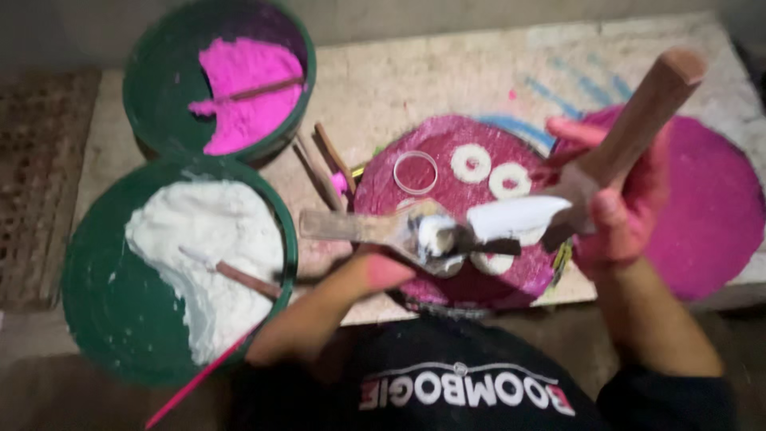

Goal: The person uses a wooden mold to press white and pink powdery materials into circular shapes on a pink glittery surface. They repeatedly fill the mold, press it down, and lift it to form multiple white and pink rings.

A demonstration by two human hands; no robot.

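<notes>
My right hand [618,211], stained pink, grips the thick wooden handle of a trowel [638,120] whose blade carries white paste [515,217]. My left hand [367,275] holds a second wooden-handled tool [359,226], its tip loaded with white paste and touching the trowel blade. Both tools hover over a round pink disc [447,152] bearing several white rings [471,162] and a clear ring mould [415,172].
A green tub of white paste [88,271] with a stick in it sits at the left. Behind it stands a green tub of pink paste [144,72]. Wooden sticks [323,164] lie beside the disc. A second pink disc [718,207] lies at the right on a stone slab [415,72].
</notes>
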